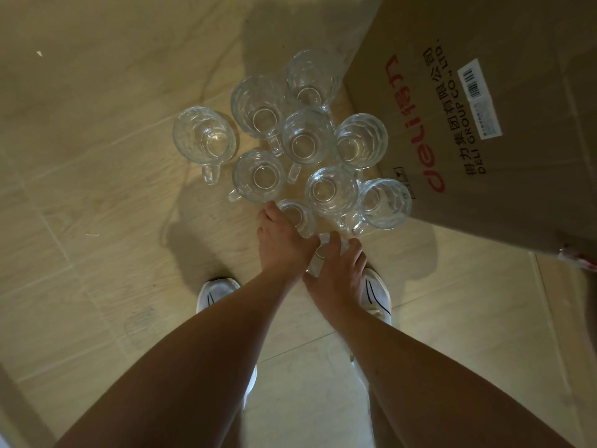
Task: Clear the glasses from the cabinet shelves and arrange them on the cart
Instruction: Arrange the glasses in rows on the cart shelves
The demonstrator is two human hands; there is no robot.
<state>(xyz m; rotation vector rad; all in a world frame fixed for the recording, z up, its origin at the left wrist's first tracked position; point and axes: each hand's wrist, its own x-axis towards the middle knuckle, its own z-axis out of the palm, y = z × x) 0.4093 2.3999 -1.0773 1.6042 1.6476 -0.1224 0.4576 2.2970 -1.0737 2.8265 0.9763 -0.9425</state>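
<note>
A: What do the hands hold?

B: The left hand [284, 244] grips one glass mug [295, 218]; the right hand [336, 270] grips another mug [323, 252], at the frame's centre.

A: The other mugs [307, 137]?

B: Standing on the floor [97, 124] above, beside the cardboard box [484, 124]. Probably heavy, slippery and fragile; take the handles.

Storeroom-like spot: tiled floor [97, 156], printed cardboard carton [484, 124].

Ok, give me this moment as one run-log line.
left hand: grips a glass mug | right hand: grips another glass mug | remaining mugs: upright on floor beside cardboard box
</note>
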